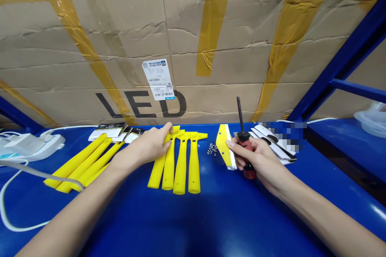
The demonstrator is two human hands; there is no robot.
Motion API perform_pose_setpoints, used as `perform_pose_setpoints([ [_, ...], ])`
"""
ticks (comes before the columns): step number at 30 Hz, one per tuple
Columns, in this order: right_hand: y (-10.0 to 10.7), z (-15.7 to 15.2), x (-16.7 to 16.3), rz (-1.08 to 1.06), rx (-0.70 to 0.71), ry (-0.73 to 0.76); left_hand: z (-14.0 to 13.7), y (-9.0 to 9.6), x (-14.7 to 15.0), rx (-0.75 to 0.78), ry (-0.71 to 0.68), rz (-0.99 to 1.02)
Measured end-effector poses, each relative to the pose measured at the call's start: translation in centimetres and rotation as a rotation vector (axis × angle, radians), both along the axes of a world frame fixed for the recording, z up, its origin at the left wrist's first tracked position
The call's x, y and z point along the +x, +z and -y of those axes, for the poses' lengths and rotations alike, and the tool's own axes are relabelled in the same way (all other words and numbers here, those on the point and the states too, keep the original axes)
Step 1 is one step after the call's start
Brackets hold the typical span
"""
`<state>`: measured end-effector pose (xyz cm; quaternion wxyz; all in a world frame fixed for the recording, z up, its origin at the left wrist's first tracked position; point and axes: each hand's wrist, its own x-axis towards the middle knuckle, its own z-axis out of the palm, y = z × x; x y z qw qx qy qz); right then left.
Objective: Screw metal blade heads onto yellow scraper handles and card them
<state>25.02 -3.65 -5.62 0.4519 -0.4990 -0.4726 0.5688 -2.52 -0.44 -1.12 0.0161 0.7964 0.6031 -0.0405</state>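
Observation:
My left hand [153, 143] is closed around the head end of the leftmost yellow scraper handle [157, 170] in a short row. Its fingertips are partly hidden behind the knuckles. Beside it, further yellow handles [180, 164] lie side by side with their wide hollow ends toward me. My right hand [263, 156] grips a red and black screwdriver [245, 144], shaft pointing up. Between thumb and fingers the same hand also pinches a yellow scraper plate [222, 144] with holes and a silvery strip along one edge. Small screws [212, 149] lie scattered left of that plate.
More yellow handles [87, 160] with black-and-white cards [108, 130] lie at left, near a white power strip [45, 146] and grey cable [39, 168]. White packets [276, 142] are behind my right hand. A taped cardboard box [187, 40] backs the blue table [181, 225].

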Motion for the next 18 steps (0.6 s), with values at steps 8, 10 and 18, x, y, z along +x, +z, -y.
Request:
perform_pose_setpoints([
  [8,-0.1,-0.1,0.1,0.017,0.017,0.001,0.3,1.1,-0.4,-0.021,0.045,-0.103],
  [10,-0.1,-0.2,0.1,0.032,0.034,0.007,0.9,1.6,0.7,0.098,0.072,-0.143],
  [18,0.2,-0.1,0.2,0.078,0.105,0.075,2.0,0.6,7.9,-0.308,-0.046,1.08],
])
